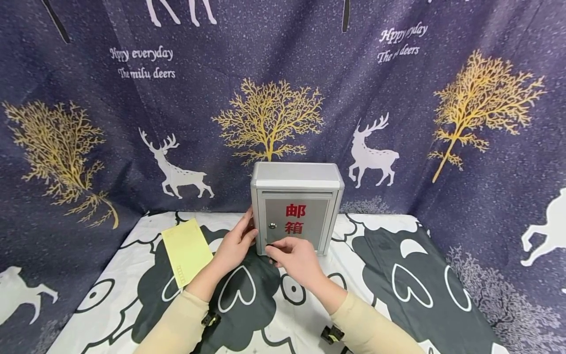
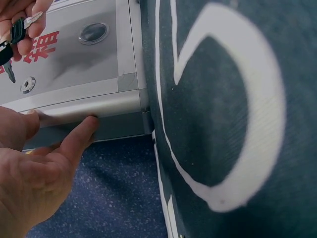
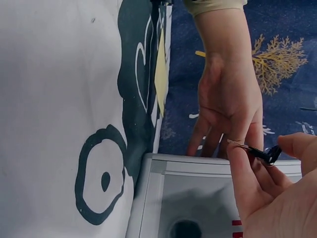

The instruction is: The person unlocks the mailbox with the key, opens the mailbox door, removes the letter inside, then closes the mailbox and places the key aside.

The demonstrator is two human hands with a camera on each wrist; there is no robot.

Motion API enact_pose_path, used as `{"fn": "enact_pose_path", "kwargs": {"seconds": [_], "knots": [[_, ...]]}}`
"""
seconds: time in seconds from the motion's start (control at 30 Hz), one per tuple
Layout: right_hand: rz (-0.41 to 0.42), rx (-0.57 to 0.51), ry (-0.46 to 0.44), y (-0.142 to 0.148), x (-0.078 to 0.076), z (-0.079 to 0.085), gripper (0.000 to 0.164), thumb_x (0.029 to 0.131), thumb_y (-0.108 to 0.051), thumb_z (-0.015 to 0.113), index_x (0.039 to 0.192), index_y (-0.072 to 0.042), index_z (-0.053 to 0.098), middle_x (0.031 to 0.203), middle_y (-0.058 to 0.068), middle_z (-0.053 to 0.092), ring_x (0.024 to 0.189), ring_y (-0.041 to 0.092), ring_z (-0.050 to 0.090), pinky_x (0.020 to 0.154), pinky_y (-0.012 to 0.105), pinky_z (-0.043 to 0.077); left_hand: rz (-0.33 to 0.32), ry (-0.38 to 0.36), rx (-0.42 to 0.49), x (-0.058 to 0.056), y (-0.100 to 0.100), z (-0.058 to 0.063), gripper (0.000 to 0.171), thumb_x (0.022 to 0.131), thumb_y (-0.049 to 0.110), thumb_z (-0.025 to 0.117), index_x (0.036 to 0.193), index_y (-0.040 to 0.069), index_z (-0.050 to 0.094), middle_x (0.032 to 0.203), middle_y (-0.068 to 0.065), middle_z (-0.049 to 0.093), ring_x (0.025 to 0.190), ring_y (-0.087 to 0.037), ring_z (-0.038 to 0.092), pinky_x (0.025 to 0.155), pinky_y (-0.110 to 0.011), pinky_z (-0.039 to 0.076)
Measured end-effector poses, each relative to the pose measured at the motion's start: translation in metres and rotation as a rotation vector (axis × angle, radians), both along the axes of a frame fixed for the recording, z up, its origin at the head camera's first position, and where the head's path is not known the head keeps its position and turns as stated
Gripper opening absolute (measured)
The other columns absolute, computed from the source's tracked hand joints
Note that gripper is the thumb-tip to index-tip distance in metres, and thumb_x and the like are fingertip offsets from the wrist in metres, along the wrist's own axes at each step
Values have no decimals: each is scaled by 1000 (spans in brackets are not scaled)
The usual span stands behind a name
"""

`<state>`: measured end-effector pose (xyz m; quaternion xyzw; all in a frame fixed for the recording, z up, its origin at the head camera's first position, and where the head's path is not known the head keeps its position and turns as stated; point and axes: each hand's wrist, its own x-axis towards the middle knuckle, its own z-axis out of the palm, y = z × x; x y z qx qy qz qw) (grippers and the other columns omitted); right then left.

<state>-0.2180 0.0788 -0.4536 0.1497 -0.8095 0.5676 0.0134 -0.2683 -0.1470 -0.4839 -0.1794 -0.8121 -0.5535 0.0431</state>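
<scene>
A silver metal mailbox [image 1: 319, 216] with red characters stands upright on the cloth. On its front door is a small round keyhole lock [image 2: 28, 85]. My left hand [image 1: 234, 248] rests against the mailbox's left side, its fingers extended along that side and the thumb near the front edge. In front of the lower door, my right hand [image 1: 298, 260] pinches black-headed keys [image 2: 19, 30] between thumb and fingers. Two metal blades show in the left wrist view, pointing different ways. The keys are apart from the lock.
To the left, a yellow envelope [image 1: 187, 250] lies flat on the black-and-white patterned tablecloth [image 1: 349, 275]. A dark blue curtain [image 1: 283, 59] printed with deer and trees hangs behind the mailbox. Low on the door is a dark oval window [image 2: 94, 33].
</scene>
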Motion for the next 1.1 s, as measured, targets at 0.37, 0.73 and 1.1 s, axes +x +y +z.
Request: {"fn": "enact_pose_path", "kwargs": {"seconds": [0.37, 0.73, 1.1], "knots": [[69, -21, -109, 13, 2, -4, 32, 105, -36, 79, 113, -6, 87, 96, 5, 84, 81, 25, 82, 76, 33, 67, 0, -3, 4, 0, 0, -1, 70, 120, 18, 55, 181, 26, 22, 171, -23, 46, 151, -41, 54, 109, -52, 59], [85, -9, -162, 27, 1, -22, 26, 106, -30, 78, 102, -6, 89, 92, 5, 84, 76, 20, 82, 73, 28, 66, 2, 3, 3, 0, 0, -2, 69, 120, 18, 56, 180, 24, 23, 171, -22, 47, 151, -41, 54, 108, -51, 60], [111, 10, -254, 37, -1, -32, 37, 104, -31, 79, 105, 5, 85, 89, 11, 83, 75, 28, 82, 70, 36, 69, 10, 31, -2, -1, 0, -2, 69, 119, 16, 56, 180, 18, 24, 169, -27, 47, 149, -45, 54, 105, -51, 61]]}}
